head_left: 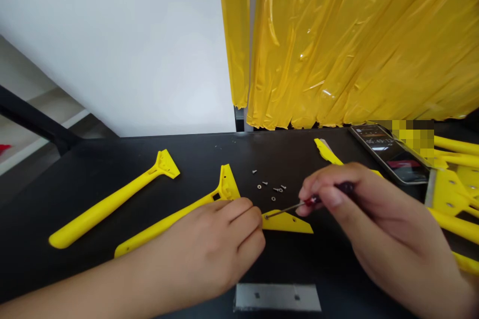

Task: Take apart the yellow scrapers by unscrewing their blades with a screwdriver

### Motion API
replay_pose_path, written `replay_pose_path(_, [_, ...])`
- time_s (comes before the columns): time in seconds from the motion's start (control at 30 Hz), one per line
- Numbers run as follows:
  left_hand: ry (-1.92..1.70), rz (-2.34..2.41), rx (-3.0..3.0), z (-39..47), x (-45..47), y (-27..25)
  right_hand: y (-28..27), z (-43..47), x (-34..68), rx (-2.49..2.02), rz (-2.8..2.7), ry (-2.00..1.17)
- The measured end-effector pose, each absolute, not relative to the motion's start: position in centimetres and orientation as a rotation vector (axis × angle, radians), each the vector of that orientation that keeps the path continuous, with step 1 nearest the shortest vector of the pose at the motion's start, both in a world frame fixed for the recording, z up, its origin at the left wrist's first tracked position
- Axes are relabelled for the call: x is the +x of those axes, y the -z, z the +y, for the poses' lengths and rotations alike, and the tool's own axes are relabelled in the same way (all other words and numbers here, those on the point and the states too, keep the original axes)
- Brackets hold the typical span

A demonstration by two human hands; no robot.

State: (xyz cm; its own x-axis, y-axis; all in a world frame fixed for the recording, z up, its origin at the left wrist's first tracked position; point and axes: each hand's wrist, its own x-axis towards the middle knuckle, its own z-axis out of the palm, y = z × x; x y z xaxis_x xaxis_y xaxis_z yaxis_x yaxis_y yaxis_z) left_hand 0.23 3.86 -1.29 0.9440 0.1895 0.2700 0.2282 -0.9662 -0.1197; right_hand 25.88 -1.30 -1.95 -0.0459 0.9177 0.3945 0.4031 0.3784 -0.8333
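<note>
The left hand [226, 241] is laid over one end of a flat yellow piece [290, 223], its grip clamped on that end with the fingertips hidden. The piece rests well in from the far edge of the black surface [112, 152]. The right hand [359, 209] has its grip closed around a screwdriver [313, 200], whose shaft slants down leftward to meet the yellow piece beside the left hand's fingers.

Small screws [265, 183] and nuts [259, 187] lie scattered between the yellow piece and the far edge. Just beside the left hand is a yellow handle [164, 222], its wide head pointing toward the far edge; a second handle [112, 203] lies nearer the surface's left edge. A metal plate [277, 299] with two square holes lies on the wearer's side of the hands. Toward the far right corner, a phone [389, 152] showing digits rests near the far edge, beside more yellow parts [447, 189]
</note>
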Motion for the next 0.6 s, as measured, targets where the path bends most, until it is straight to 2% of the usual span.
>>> replay_pose_path(0.13, [0.379,-0.301,-2.953,3.9,0.1,1.8,2.2,0.1,25.5,-1.213,-1.362,-0.881])
replay_pose_path(0.6, [0.320,-0.283,-2.934,3.7,0.0,2.1,3.2,0.9,25.7,-1.173,-1.176,-1.134])
